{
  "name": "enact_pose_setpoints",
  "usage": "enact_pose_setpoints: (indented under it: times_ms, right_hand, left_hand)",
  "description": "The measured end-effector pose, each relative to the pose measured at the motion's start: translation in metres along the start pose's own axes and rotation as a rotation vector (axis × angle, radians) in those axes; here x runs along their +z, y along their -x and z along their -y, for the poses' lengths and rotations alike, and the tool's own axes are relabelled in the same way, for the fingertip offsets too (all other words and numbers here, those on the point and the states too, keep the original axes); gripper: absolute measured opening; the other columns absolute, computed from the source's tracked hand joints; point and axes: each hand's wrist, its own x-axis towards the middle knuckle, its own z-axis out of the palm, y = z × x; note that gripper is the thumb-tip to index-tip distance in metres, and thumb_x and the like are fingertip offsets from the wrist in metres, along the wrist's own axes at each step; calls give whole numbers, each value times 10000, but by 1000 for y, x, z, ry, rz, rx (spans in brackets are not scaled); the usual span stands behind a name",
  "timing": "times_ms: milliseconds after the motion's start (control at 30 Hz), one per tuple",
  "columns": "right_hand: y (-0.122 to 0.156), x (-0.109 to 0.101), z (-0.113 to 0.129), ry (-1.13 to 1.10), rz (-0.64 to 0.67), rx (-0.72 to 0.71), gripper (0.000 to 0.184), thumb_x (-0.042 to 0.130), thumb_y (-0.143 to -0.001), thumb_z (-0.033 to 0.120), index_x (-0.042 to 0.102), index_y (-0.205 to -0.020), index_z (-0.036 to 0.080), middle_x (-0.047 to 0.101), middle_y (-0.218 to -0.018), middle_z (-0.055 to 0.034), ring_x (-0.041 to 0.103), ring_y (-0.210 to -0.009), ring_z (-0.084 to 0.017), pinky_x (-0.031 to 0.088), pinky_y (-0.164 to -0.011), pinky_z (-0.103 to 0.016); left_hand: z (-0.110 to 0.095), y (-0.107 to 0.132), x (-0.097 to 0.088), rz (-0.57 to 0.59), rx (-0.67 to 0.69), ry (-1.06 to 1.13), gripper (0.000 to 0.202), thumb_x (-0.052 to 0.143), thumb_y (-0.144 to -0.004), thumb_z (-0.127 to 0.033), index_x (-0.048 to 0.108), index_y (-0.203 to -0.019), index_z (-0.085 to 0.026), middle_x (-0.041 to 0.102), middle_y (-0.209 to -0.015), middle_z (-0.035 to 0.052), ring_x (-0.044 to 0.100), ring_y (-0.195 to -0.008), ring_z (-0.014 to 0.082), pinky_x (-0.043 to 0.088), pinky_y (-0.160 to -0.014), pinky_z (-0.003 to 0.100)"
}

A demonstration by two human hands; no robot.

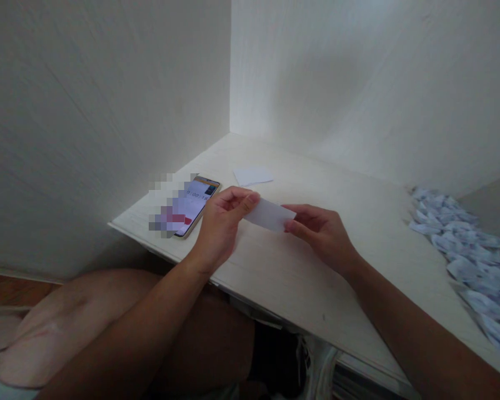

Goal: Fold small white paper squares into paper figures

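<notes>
A small white rectangle of paper [270, 214] is stretched between my two hands, just above the table. My left hand [227, 216] pinches its left end, thumb on top. At the other end, my right hand [316, 230] holds the right edge between thumb and fingers. Behind my left hand, another white piece of paper [252, 176] lies flat on the table. A smartphone [195, 205] rests face up to the left of my left hand, its screen showing a running time display, partly blurred out.
The white table [283, 278] meets walls at the left and back. Along its right side lies a heap of crumpled or folded white paper pieces [470, 250]. My legs [108, 300] are below the front edge, near a dark opening under the tabletop.
</notes>
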Motion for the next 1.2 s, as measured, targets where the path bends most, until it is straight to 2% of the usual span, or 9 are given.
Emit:
enact_pose_setpoints:
  times_ms: [67,167,333,500,667,833,967,1067,1200]
  right_hand:
    - [1,3,2,35,41,12,297,818,-853,501,821,-885,205,796,-801,-41,699,-700,-154,568,-658,-286]
    - [0,3,4,94,66,3,381,754,-895,533,768,-712,198,762,-734,-32,645,-654,-136,522,-633,-270]
    - [-2,2,2,103,41,30,311,728,-907,449,797,-732,202,756,-698,-21,602,-615,-123,461,-623,-266]
    - [-2,-1,1,24,18,65,301,767,-859,433,783,-658,209,741,-665,-15,616,-628,-128,479,-667,-277]
    - [-3,-1,-2,-66,-9,101,330,809,-833,495,788,-678,204,769,-704,-40,662,-660,-150,519,-703,-297]
    - [-4,-2,-2,-63,-20,98,326,804,-846,487,783,-681,207,757,-687,-30,651,-637,-137,521,-690,-290]
    - [-3,-1,-2,12,8,80,312,791,-863,465,785,-693,204,755,-698,-28,649,-644,-131,516,-661,-276]
    - [-3,0,-4,-33,23,68,249,811,-853,456,812,-862,207,787,-780,-34,696,-686,-146,561,-675,-286]
    - [-2,1,-6,-155,-33,36,253,774,-897,397,769,-1084,226,803,-836,-20,749,-702,-157,627,-704,-316]
  left_hand:
    - [-2,2,3,-5,-28,-5,311,970,-684,-402,764,-727,-173,708,-748,4,579,-710,106,443,-671,227]
    - [-3,2,3,-8,-92,8,299,972,-664,-378,763,-711,-169,702,-722,3,575,-678,103,436,-641,224]
    - [-4,1,3,-22,-190,12,269,959,-669,-344,768,-714,-161,701,-722,8,600,-681,109,468,-639,225]
    - [-6,1,4,-75,-211,-16,261,929,-695,-354,779,-757,-151,718,-788,29,625,-728,121,501,-660,234]
    - [-6,1,2,-85,-214,-34,262,925,-682,-330,779,-811,-155,740,-866,41,654,-763,131,514,-609,217]
    - [-2,2,1,33,-234,-41,311,936,-679,-293,767,-906,-163,778,-909,44,698,-778,148,563,-625,233]
    - [2,3,1,110,-194,-111,300,911,-715,-282,762,-943,-158,794,-908,54,709,-765,155,572,-635,251]
    - [3,2,1,127,-169,-138,246,889,-735,-281,769,-909,-156,791,-888,51,702,-768,153,576,-675,265]
    - [6,2,-1,121,-179,-171,216,848,-761,-273,787,-936,-161,790,-912,53,698,-783,158,565,-697,275]
